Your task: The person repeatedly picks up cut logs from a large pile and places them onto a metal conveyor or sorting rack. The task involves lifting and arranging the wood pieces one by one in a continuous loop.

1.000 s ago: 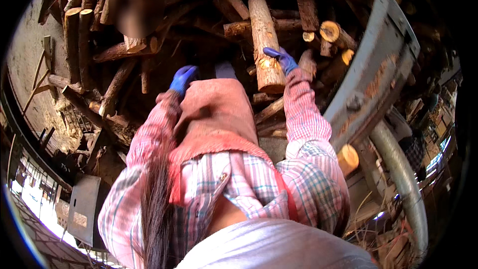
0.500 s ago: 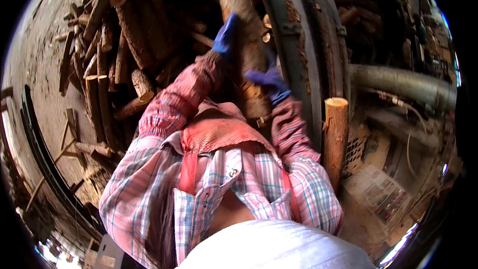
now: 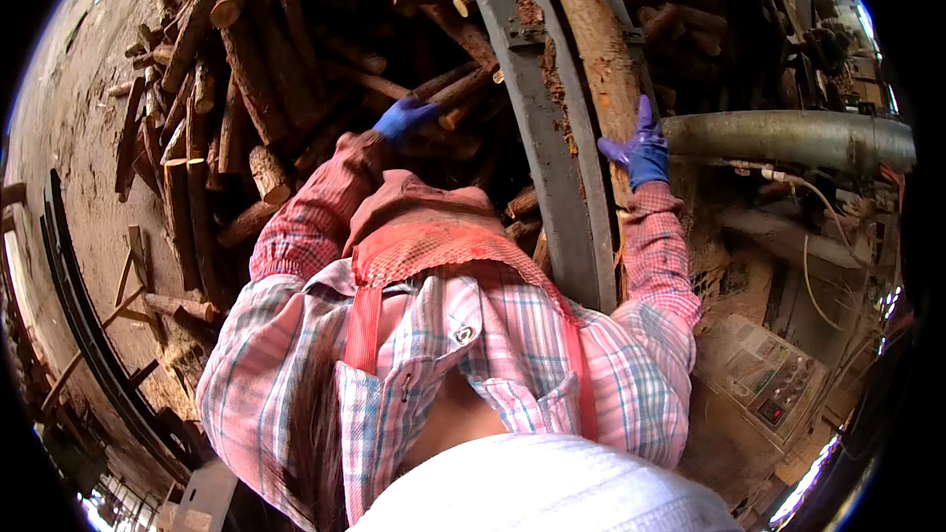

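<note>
Plaid shirt (image 3: 296,355) and red apron (image 3: 434,251) are filling the space nearest us, from six o'clock up to the centre. Just beyond, at two o'clock, our blue-gloved right hand (image 3: 641,153) is resting on a long log (image 3: 601,49), toward its near end; the thumb is spreading wide from the fingers, which are pointing forward and, as far as we are seeing, not wrapping round it. At eleven o'clock our left hand (image 3: 406,118) is hanging over the log pile (image 3: 251,84), its fingers narrow and close together, with nothing showing in it; we cannot tell how far they are curling.

The log is now lying lengthwise in the grey metal trough (image 3: 564,207), at one o'clock; half a second ago what seems the same log was standing left of it, between both hands. We are judging that the trough is bearing its weight, leaving the left hand free.

We are counting two hands, one trough, one log in it, one control panel (image 3: 774,384) at four o'clock and one thick pipe (image 3: 788,143) running toward three. Well over a dozen logs are overlapping in the pile, too tangled for an exact number.
</note>
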Demonstrator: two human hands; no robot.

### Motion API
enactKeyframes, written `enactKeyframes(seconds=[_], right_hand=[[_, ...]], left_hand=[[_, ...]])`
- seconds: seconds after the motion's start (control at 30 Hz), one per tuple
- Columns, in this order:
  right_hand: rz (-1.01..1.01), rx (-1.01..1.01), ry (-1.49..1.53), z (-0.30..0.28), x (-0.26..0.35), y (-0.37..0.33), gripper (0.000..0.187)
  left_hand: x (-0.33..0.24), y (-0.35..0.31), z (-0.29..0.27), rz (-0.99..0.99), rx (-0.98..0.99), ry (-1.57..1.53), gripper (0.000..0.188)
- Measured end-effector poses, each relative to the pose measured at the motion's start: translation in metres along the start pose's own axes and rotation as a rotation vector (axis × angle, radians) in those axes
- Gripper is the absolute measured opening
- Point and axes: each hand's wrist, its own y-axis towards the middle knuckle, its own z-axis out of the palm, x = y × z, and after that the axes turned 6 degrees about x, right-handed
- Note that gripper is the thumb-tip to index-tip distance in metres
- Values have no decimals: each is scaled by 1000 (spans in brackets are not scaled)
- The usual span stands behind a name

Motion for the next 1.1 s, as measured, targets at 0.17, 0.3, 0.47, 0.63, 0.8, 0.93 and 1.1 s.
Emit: enactKeyframes(seconds=[0.17,0.3,0.47,0.63,0.8,0.93,1.1], right_hand=[[-259,-193,49,-8,7,-22,118],[-996,-783,327,18,128,-14,78],[-858,390,170,159,297,25,87],[-393,684,-21,283,356,133,110],[-20,368,21,356,345,276,130],[-213,-73,-87,384,327,375,134],[-234,17,-374,389,346,472,132]], left_hand=[[71,-184,74,-1058,-105,-566,30],[102,-245,90,-1039,-270,-443,47],[113,-268,90,-986,-499,-758,28],[119,-360,129,-730,-381,-12,36],[81,-446,204,-1402,-563,-965,25],[27,-462,243,-2208,-826,-1384,33],[7,-457,296,-2027,-690,-1382,23]])
